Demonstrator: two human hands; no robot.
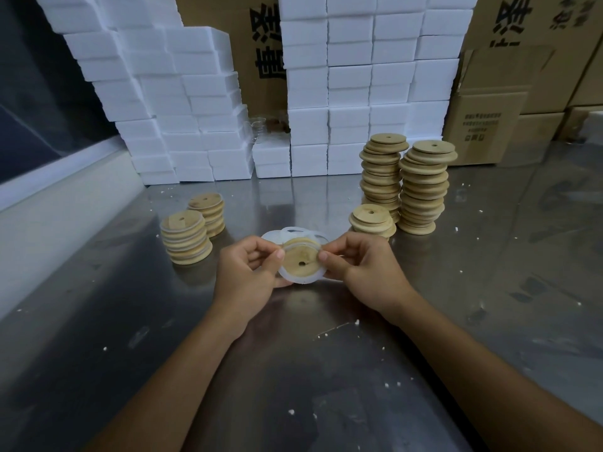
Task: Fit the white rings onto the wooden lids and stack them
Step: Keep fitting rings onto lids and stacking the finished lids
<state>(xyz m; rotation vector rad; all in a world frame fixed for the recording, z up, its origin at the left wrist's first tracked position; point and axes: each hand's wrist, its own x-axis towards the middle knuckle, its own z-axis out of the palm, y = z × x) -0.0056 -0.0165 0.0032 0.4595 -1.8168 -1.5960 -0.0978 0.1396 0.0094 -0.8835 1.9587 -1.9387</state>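
Note:
Both hands hold one round wooden lid [298,257] with a small hole, above the metal table. A white ring [305,279] lies around its lower edge. My left hand [251,272] pinches the lid's left side, and my right hand [362,267] pinches its right side. Loose white rings [293,232] lie on the table just behind the lid. Two short stacks of ringed lids [186,238] [208,212] stand at the left. Two tall stacks of bare lids [381,174] [424,187] and a short stack [372,221] stand at the right.
The metal table [293,370] is dotted with white foam crumbs. White foam boxes [349,93] are piled along the back. Cardboard cartons [489,125] stand at the back right. A pale wall ledge [65,197] runs along the left.

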